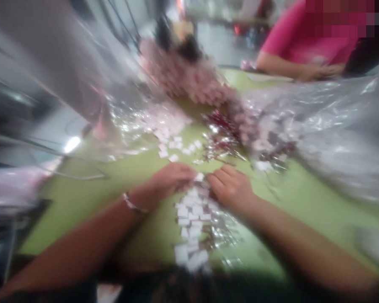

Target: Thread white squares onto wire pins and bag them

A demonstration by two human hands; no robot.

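My left hand [177, 176] is closed in a pinch at the left side of a small white square piece [198, 177], which seems to be between its fingertips. My right hand [229, 183] has its fingers curled, close to the right side of the same piece; whatever is in them is hidden. Just below both hands runs a column of overlapping white square pieces [194, 210], with shiny clear strips [224, 231] along its right side. Beyond my hands lie loose white squares [177, 143] and a heap of dark red shiny items [222, 126]. Blur hides finer detail.
Clear plastic sheeting or bags [334, 122] cover the right of the green table [91, 202], with more plastic [123, 122] at left. A pile of pink pieces [189, 80] stands at the back. Across the table is a person in a pink top [312, 46].
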